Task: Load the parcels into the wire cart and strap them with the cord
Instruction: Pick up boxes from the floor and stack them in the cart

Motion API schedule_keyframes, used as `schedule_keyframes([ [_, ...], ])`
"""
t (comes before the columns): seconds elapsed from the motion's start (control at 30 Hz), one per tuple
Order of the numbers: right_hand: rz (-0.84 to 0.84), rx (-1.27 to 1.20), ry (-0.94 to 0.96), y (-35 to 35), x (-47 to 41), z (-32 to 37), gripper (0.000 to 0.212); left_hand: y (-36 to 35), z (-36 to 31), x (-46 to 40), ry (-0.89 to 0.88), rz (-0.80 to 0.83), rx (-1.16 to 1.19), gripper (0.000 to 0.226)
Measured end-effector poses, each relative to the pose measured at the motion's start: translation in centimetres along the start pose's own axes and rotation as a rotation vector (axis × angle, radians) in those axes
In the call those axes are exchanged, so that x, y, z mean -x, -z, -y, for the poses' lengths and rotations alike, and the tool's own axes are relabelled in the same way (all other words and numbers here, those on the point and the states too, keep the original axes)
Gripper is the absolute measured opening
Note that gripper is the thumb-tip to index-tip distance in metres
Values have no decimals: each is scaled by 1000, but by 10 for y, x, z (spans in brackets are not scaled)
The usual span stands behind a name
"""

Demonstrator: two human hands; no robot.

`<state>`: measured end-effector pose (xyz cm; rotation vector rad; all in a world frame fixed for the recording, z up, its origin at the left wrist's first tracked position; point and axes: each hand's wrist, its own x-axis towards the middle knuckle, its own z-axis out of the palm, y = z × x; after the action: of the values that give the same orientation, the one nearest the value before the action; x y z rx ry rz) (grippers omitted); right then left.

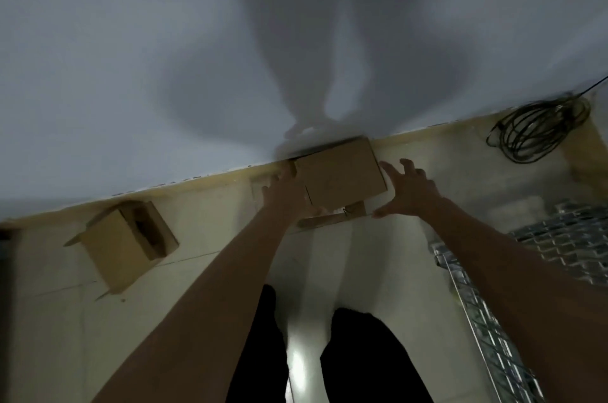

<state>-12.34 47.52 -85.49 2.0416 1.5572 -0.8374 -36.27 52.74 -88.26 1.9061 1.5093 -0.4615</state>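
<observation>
Reaching down from where I watch, both arms stretch toward a flat brown parcel (340,173) lying on the floor against the wall (131,57). My left hand (284,187) is at the parcel's left edge, its fingers partly hidden behind the cardboard, so I cannot tell whether that grip has closed on it. My right hand (409,190) hovers just beside the parcel's right edge, fingers spread wide and holding nothing, with a thin gap between fingertips and cardboard. The parcel sits between the two hands, its far edge touching the foot of the wall.

A loose flap or strip of cardboard (332,216) lies just under the parcel's near edge; I cannot tell whether it belongs to it. Well to the left, a second box (123,243) stands tilted on the floor with its end flaps open. The cord (539,131), dark and coiled, lies on the floor near the wall at upper right, well apart from both hands. The wire cart (559,244) shows at the right edge, cut off by the frame and partly covered by my right forearm. Dark trouser legs (365,360) fill the bottom centre. Motion blur softens everything, and arm shadows fall across the wall.
</observation>
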Motion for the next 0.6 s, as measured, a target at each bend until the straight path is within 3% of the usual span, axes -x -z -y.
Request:
schedule_keyframes([
  [0.17, -65, -44, 8, -54, -83, -4, 124, -55, 23, -79, -40, -26, -22, 123],
  [0.3, -97, -44, -20, -81, -145, -7, 130, -96, 37, -133, -64, -55, 112, 131],
  [0.47, -25, -73, 28, -97, -202, -11, 144, -136, 25, -172, -22, -32, 131, 126],
  [0.6, 26, -181, 111, -93, -217, -9, 147, -146, 15, -192, -34, -45, 196, 138],
])
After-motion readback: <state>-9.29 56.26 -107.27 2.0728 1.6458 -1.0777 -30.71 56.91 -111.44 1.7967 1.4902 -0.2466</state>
